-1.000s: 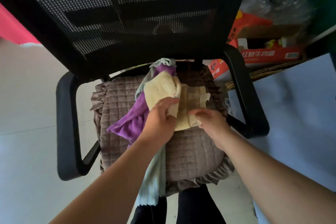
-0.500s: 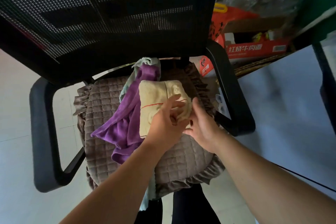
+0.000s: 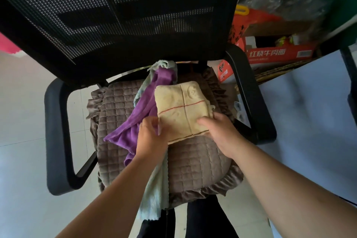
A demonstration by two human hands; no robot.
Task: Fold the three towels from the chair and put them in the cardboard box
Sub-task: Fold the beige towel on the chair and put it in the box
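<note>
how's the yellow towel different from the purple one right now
The yellow towel is folded into a flat rectangle; the purple towel lies unfolded and rumpled. Both hands, left and right, hold the yellow one, which overlaps the purple one. Both lie on the chair cushion.

Cream towel (image 3: 183, 110) w/ thin red line & darker stripes. Purple towel (image 3: 141, 114). Pale mint-green towel (image 3: 154, 195). Seat cushion (image 3: 195, 162): brown, quilted squares, ruffled edge. Chair (image 3: 123, 15): black mesh back, black armrests. Noodle carton (image 3: 278, 53): red, white lettering.
</note>
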